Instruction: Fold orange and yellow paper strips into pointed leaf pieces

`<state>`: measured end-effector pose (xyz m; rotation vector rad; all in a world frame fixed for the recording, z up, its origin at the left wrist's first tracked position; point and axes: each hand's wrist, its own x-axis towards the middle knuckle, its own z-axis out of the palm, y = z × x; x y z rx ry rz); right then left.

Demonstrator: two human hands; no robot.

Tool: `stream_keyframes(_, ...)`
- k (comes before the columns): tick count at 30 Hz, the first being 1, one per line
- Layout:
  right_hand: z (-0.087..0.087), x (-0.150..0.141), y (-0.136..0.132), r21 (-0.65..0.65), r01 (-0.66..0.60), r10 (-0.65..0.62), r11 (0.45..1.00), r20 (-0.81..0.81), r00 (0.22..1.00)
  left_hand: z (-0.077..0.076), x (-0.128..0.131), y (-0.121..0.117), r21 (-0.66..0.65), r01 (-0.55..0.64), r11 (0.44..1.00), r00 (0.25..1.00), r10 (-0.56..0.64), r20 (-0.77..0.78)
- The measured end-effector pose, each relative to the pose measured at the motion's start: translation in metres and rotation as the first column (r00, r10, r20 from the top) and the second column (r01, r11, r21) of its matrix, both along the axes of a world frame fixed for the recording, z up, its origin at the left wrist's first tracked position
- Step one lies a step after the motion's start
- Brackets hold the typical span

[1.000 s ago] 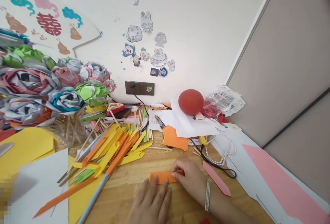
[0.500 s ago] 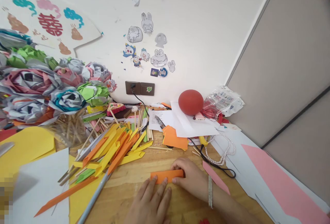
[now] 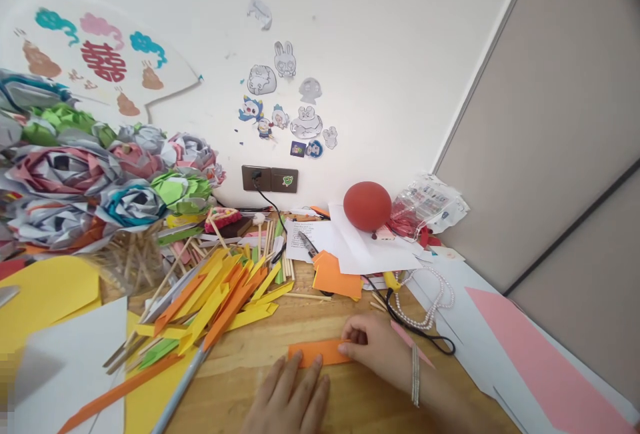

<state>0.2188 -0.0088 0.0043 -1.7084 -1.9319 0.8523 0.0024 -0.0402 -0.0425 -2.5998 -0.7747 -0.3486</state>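
Observation:
A folded piece of orange paper (image 3: 327, 352) lies on the wooden table in front of me. My left hand (image 3: 293, 394) rests flat with its fingers spread, the fingertips touching the paper's left part and lower edge. At the paper's right end, my right hand (image 3: 375, 347) pinches the corner between thumb and curled fingers. A beaded bracelet (image 3: 415, 375) circles my right wrist. Just behind that hand lies a pink paper strip (image 3: 413, 342), partly covered by it.
Left of my hands lie folded yellow and orange paper strips (image 3: 220, 297) among wooden sticks. Paper flowers (image 3: 65, 171) crowd the far left. Toward the wall are cut orange paper (image 3: 337, 276), a utility knife (image 3: 307, 244), a red balloon (image 3: 367, 206) and a pearl string (image 3: 425, 321).
My right hand has shifted its hold along the paper's right end, its fingers more curled. The camera view has tilted slightly up. My left hand stays on the paper.

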Motion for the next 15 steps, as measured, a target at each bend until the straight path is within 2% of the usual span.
stream_keyframes(4, -0.005, -0.007, -0.001, 0.077, 0.02, -0.03, 0.997, 0.139, 0.99, 0.001, 0.001, 0.0, -0.001, 0.008, 1.0, 1.0, -0.008, -0.027)
stream_keyframes(11, 0.0, -0.015, -0.006, 0.095, 0.014, -0.035, 0.995, 0.22, 0.975, 0.017, 0.0, -0.001, -0.109, 0.01, 0.994, 0.997, -0.019, -0.079)
stream_keyframes(15, -0.001, -0.02, -0.009, 0.152, 0.026, -0.066, 0.988, 0.267, 0.961, 0.021, 0.0, 0.001, -0.153, 0.01, 0.988, 0.997, -0.022, -0.078)
